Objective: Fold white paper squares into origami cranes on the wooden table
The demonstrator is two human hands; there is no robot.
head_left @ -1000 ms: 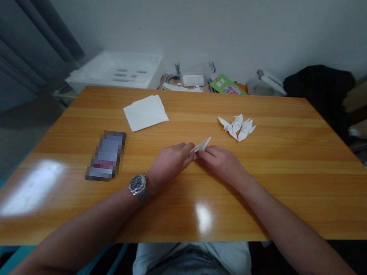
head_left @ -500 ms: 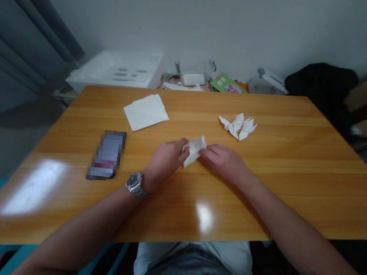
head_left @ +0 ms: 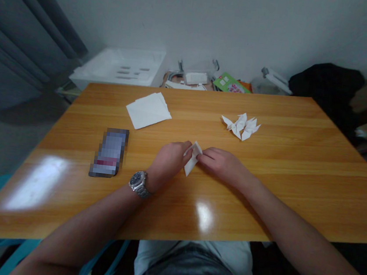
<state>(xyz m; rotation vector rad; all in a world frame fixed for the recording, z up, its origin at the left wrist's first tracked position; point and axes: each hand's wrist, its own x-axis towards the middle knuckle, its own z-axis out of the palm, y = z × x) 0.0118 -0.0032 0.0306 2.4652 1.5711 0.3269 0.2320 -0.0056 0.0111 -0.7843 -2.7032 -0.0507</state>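
A small piece of folded white paper (head_left: 191,164) is held between my two hands just above the middle of the table. My left hand (head_left: 171,159), with a metal watch (head_left: 139,182) on its wrist, pinches the paper's left side. Fingers of my right hand (head_left: 219,161) close on its right edge. Both sets of fingertips cover part of the paper, so some of its folds are hidden. Beyond my right hand lie several folded white paper figures (head_left: 242,125), close together. A small stack of white paper sheets (head_left: 149,110) rests beyond my left hand.
The wooden table (head_left: 284,184) spans the view. A phone (head_left: 110,152) with a blurred-out screen lies on its left side. Past the far edge are a white tray-like box (head_left: 121,66), a green booklet (head_left: 231,84) and a dark bag (head_left: 325,85).
The folded paper has become narrower in view, its lower tip now pointing more straight towards me. Both hands stay closed on it, slightly nearer each other.
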